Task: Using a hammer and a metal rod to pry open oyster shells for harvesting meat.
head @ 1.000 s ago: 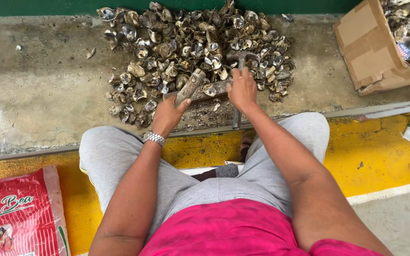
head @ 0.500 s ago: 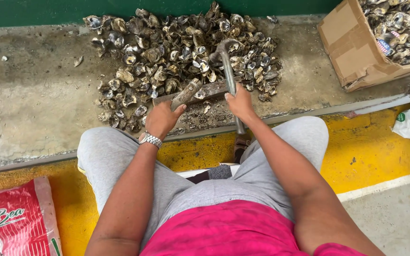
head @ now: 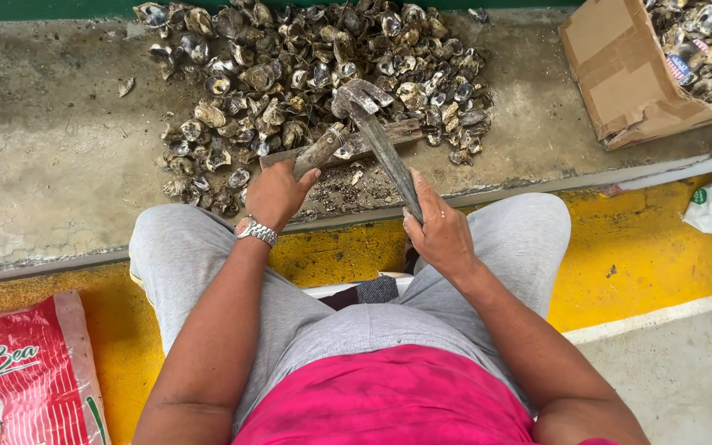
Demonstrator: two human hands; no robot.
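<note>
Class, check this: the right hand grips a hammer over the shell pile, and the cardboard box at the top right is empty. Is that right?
Not quite. The head view shows the cardboard box holds shells, not empty. The right hand does grip the hammer over the shell pile.

A rough grey concrete ledge [head: 59, 181] runs across the top, with a green wall [head: 43, 8] just behind it. Below it the floor is painted yellow [head: 653, 247], with a white stripe [head: 661, 317] and plain grey floor [head: 686, 379] beside that. Daylight falls softly.
</note>
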